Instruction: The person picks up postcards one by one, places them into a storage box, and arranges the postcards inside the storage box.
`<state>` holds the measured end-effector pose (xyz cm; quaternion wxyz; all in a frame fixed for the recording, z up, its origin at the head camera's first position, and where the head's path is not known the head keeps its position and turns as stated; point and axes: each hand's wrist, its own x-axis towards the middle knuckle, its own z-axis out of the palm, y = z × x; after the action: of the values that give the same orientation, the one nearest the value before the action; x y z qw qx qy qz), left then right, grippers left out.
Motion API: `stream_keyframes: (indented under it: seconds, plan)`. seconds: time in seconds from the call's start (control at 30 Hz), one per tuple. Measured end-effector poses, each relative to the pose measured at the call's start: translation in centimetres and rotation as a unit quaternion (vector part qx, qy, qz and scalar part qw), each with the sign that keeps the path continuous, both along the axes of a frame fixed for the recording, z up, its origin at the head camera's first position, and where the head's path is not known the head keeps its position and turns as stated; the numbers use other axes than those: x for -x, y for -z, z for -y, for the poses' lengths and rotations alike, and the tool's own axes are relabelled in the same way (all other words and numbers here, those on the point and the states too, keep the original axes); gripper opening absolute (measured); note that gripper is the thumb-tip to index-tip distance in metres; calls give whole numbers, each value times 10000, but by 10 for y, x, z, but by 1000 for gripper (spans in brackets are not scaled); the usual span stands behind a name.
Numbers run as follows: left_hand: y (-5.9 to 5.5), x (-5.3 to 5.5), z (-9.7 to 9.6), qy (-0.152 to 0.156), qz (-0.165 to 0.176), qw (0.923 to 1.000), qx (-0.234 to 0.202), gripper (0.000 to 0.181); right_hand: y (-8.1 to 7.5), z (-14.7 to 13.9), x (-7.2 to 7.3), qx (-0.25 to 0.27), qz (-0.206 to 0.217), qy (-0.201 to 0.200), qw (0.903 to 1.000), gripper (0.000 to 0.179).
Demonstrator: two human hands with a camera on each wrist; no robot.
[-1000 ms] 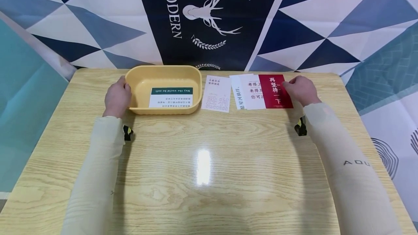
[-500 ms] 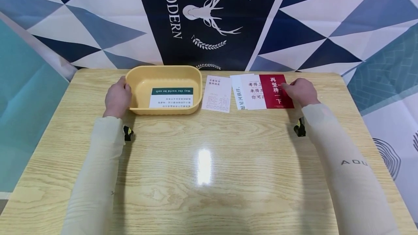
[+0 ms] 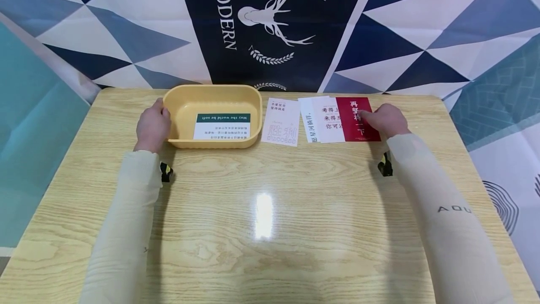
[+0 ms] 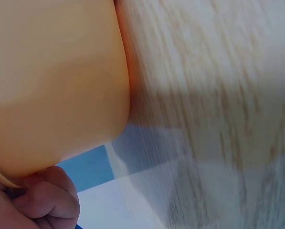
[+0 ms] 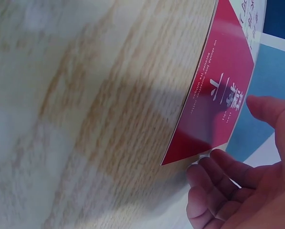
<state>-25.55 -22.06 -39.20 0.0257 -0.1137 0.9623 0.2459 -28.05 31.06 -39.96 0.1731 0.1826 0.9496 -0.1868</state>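
My left hand (image 3: 153, 125) grips the left rim of a yellow plastic basin (image 3: 211, 144). In the left wrist view its curled fingers (image 4: 54, 198) are at the basin's rim. Inside the basin lies a green and white card (image 3: 221, 128). At the right, my right hand (image 3: 385, 120) is at the right end of a red card (image 3: 351, 128), its thumb reaching over the card. The right wrist view shows the thumb (image 5: 264, 109) and the fingers spread apart, fingertips beside the card's end edge. The red card overlaps a white card with red print (image 3: 329, 128).
A pale pink card (image 3: 280, 123) lies right of the basin. Another white card (image 3: 308, 107) is partly under the red-print one. The wooden table (image 3: 261, 172) ends at a patterned backdrop (image 3: 270, 22). A black and yellow object (image 3: 166, 172) shows beside each wrist.
My right hand has shifted slightly left, its thumb now farther over the red card. The left hand still grips the basin, and the cards keep about the same places.
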Motion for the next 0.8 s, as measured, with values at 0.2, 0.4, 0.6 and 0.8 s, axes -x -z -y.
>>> stream_keyframes:
  seconds: [0.2, 0.4, 0.6, 0.8]
  plan:
    - [0, 0, 0, 26, -14, 10000, -26, 49, 0, 3, 2, 26, -14, 70, 10000, 65]
    - [-1, -1, 0, 49, -54, 10000, -7, 49, 2, 4, 5, -68, 55, 126, 9999, 77]
    - [-1, -2, 0, 50, -80, 9999, 43, 47, 5, 3, 10, -270, 80, 72, 9996, 82]
    - [-2, -1, -1, 41, -15, 10000, 31, 49, 3, 5, 9, -258, 140, 125, 9995, 83]
